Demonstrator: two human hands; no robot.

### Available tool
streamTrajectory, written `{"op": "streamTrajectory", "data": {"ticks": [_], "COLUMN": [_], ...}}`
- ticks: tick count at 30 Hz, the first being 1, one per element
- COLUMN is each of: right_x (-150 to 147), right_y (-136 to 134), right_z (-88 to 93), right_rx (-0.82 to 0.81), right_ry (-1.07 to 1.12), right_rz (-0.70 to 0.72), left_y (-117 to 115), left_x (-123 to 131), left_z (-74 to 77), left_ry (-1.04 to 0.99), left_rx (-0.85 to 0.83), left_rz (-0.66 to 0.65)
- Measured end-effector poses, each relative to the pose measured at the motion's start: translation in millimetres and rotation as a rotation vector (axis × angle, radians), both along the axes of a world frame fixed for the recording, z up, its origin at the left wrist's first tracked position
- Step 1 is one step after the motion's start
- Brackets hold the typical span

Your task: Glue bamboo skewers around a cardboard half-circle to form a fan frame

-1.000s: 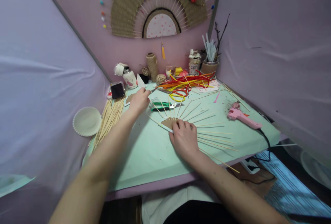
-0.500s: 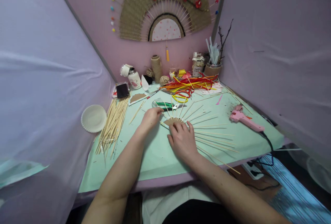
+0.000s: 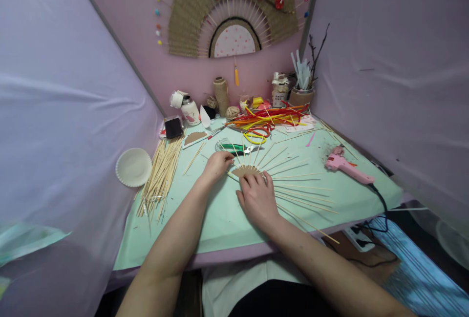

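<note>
A small brown cardboard half-round [image 3: 242, 171] lies at the middle of the table, with thin wooden sticks [image 3: 304, 186] fanning out from it upward and to the right. My right hand [image 3: 257, 197] rests on its lower right part, fingers spread and pressing flat. At its upper left, my left hand [image 3: 219, 164] has thumb and fingers pinched together by a stick of the fan; the fingertips partly hide what is between them. Green-handled pliers [image 3: 234, 148] lie just behind the sticks.
Loose sticks [image 3: 160, 175] and a white dish [image 3: 134, 167] are at the left. A pink glue gun [image 3: 348, 167] with a cord lies right. Behind are scissors [image 3: 258, 135], pipe cleaners [image 3: 271, 117], twine [image 3: 221, 96] and jars. A large decorated fan [image 3: 234, 14] hangs on the wall.
My left hand has shifted very slightly right beside the cardboard. My right hand keeps its place on the fan. The whole view has moved a little.
</note>
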State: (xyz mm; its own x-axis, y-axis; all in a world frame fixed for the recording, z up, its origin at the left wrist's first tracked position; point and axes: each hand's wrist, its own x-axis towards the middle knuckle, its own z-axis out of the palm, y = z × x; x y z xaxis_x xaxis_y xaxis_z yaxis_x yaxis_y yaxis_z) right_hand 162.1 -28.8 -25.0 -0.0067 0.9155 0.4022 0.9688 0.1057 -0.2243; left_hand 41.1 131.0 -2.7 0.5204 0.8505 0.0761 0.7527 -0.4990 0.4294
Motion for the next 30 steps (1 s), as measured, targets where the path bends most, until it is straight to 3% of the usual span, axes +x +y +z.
{"op": "streamTrajectory", "data": {"ticks": [30], "right_x": [-1.3], "right_y": [0.9], "right_z": [-1.1], "right_rx": [-0.008], "right_ry": [-0.003], "right_rz": [-0.025], "left_y": [2.9], "left_x": [1.0], "left_z": [-6.1], "left_ry": [-0.078], "left_rx": [0.024], "left_rz": [-0.004]}}
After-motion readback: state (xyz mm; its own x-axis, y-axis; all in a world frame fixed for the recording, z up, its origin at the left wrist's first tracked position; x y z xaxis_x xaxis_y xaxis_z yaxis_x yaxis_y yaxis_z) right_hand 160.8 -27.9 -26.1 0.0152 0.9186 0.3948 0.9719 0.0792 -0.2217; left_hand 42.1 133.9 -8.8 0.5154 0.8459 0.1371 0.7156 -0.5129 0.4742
